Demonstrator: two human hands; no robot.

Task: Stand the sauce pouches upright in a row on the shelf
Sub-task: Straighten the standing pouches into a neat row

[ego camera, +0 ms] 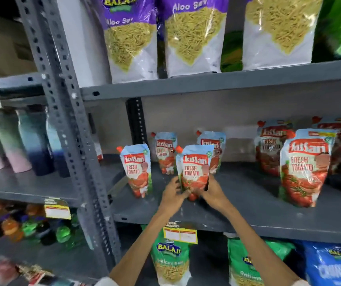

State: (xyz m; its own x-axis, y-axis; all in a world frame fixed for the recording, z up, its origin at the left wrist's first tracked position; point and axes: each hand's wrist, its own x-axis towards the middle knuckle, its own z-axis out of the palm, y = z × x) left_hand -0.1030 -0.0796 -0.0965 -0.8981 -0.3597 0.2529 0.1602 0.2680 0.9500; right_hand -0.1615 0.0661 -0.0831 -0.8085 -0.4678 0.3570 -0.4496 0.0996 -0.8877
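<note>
Gripping "Kissan Fresh Tomato" pouch (194, 168), both hands.

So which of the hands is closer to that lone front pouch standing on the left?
The left hand. It grips the held pouch just right of the lone front pouch; the right hand sits on the held pouch's far side.

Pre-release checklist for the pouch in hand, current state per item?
1. Grip: left hand and right hand both clasp the base of the held pouch: ok.
2. Upright: pouch vertical, orange spout up: ok.
3. Seated on the shelf: hands hide the base: cannot tell.
4. Gap to the front-left pouch: apart, not touching: ok.
5. Row alignment: front-left pouch leans slightly; the held pouch looks roughly level with it: cannot tell.
6. Clearance to the rear pouch: overlapped in this view: cannot tell.
</note>
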